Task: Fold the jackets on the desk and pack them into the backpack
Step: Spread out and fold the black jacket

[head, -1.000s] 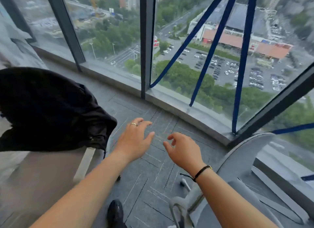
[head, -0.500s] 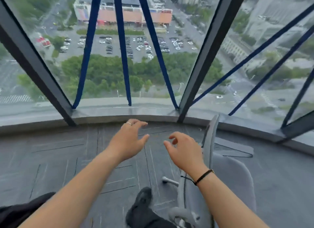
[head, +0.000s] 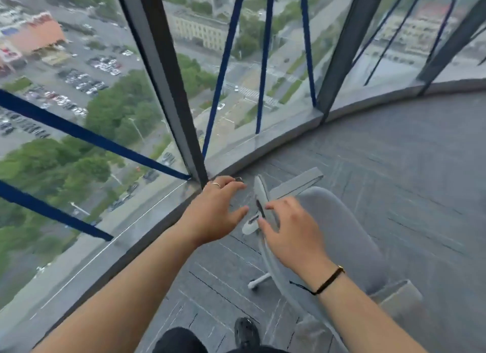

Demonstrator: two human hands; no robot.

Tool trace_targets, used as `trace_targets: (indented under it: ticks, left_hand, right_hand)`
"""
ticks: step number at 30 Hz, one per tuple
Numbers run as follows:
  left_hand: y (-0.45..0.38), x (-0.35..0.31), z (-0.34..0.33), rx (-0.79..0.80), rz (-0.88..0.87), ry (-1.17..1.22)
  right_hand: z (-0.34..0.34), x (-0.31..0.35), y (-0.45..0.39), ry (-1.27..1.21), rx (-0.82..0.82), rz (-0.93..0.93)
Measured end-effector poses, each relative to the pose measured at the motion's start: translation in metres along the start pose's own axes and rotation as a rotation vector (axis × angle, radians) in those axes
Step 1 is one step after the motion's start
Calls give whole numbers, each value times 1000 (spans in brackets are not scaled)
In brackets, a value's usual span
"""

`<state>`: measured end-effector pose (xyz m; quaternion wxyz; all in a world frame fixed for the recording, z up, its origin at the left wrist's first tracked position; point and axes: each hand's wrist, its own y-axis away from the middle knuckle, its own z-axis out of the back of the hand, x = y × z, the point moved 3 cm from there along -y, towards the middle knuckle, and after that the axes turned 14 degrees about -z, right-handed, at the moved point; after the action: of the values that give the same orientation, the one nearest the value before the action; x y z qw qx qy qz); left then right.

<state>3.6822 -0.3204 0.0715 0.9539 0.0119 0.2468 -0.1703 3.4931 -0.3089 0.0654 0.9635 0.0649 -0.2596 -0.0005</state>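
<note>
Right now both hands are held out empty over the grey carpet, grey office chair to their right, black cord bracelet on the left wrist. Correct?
One slip: the black cord bracelet is on the right wrist. The head view shows it. The left hand wears only a ring. The rest holds: both hands empty, right hand included, grey office chair to their right.

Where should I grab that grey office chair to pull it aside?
Probably the top edge of the chair backrest, from above with the right hand, which hovers open nearest it. The backrest rim faces up toward you, and the armrest juts away on the far side.
</note>
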Motion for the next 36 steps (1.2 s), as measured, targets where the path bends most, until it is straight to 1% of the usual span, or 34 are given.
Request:
trace_targets:
  ticks: [3, 5, 9, 11, 13, 15, 17, 19, 21, 24, 27, 33, 36]
  left_hand:
    - [-35, -1, -17, 160, -273, 1]
    - [-54, -2, -29, 235, -438, -52]
    - [-72, -3, -49, 336, -744, -200]
    - [-75, 2, -54, 348, -819, -187]
    - [-79, 6, -58, 367, -851, -155]
    - [-82, 8, -63, 419, -865, -134]
    - [-82, 7, -68, 455, -881, -139]
    - [-82, 0, -72, 488, -904, -181]
    - [-83, -9, -78, 499, -934, -231]
    - [-83, -19, -85, 398, -937, -258]
    - [-81, -29, -89, 317, -887, -252]
    - [-90, -45, -94, 306, -882, -272]
    - [-105, -52, -100, 265, -894, -255]
  right_hand:
    - [-3, -17, 8, -38, -66, -215]
    - [-9, -24, 19, -28, -111, -364]
    - [-26, -32, 56, -34, -198, -681]
    - [-37, -31, 81, -66, -230, -817]
    - [-46, -28, 100, 7, -241, -887]
    - [-50, -29, 114, 107, -240, -933]
    - [-49, -31, 123, 178, -206, -972]
    - [-47, -39, 128, 197, -170, -1008]
    - [-42, -48, 133, 202, -181, -1036]
    - [-38, -62, 139, 226, -232, -1032]
    - [-37, -73, 143, 241, -298, -1005]
    - [-26, -105, 136, 250, -375, -898]
    - [-17, -126, 126, 283, -400, -866]
